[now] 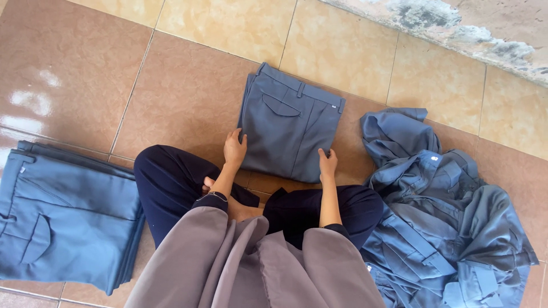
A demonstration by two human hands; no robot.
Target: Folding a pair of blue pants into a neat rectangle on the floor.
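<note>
Flanking folded trousers [288,122]: stack [65,217] left | heap [439,217] right | hands on edges

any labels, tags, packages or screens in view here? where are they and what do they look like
No packages, signs or screens; only small garment tags, too small to read.
Tag: white speck on the waistband of the folded trousers in front of both hands.
Tag: small white rectangle on the heap of blue garments, right.
Tag: tiny white tab on the folded stack, left.
</note>
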